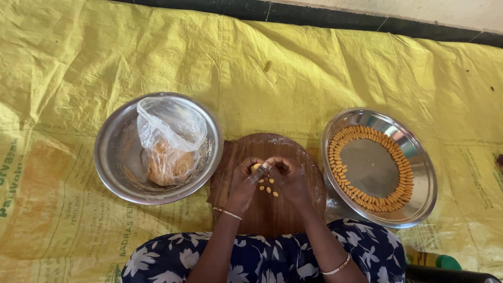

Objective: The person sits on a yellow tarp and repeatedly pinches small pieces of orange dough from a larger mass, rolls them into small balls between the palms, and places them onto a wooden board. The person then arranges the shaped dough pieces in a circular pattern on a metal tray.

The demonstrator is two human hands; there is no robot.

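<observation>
My left hand [244,181] and my right hand [290,178] meet over a round wooden board [272,209]. Between their fingertips they pinch a small lump of orange dough [256,167]. Several tiny orange dough pieces [268,187] lie on the board just under the hands. A steel plate [419,202] to the right holds several small orange pieces laid in a ring along its rim. A steel bowl [118,152] to the left holds a clear plastic bag [170,139] with orange dough inside.
Everything sits on a yellow printed plastic sheet [293,68] spread on the floor. My lap in dark blue floral cloth [262,262] is at the bottom. A bottle with a green cap [435,259] lies at the lower right. A dark strip edges the sheet at the top.
</observation>
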